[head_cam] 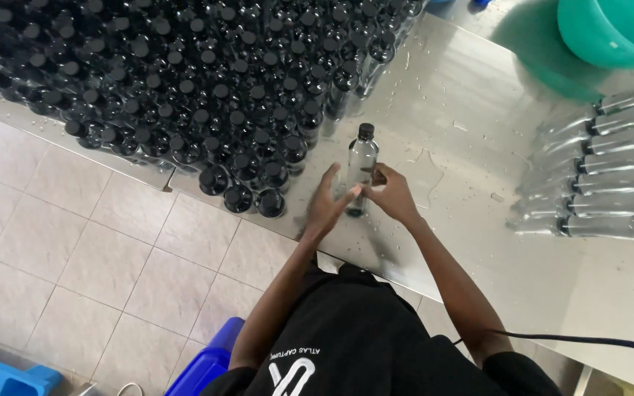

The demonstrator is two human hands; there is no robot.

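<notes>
While both hands (left (326, 202), right (392, 194)) grip one upright bottle (362, 167), a capped batch (185, 88) stands done, a few lie sideways (610, 176)

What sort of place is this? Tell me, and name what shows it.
Probably a small bottling workshop: a steel table crowded with black-capped clear bottles, more bottles lying in a row, both hands around one upright bottle.

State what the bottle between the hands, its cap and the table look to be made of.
Bottle: clear plastic, probably; you see through it and its wall looks thin. Cap: dark, matte, likely plastic. Table: bare metal, probably stainless steel; brushed grey sheen with soft reflections and water drops on it. Both hands, left and right, touch the bottle.
</notes>
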